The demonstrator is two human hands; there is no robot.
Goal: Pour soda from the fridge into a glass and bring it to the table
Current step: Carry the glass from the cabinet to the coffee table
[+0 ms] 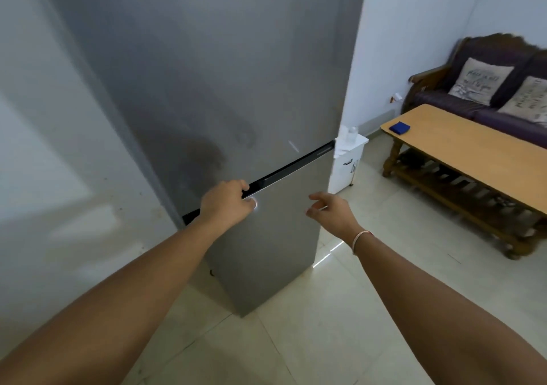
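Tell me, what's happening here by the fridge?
A person stands before a closed grey fridge. Their left hand has its fingers hooked into the dark handle groove between the upper and lower doors, seemingly about to pull one open. The right hand hovers open beside it, holding nothing. No soda or glass is out yet. A wooden table with a small blue item waits to the right.
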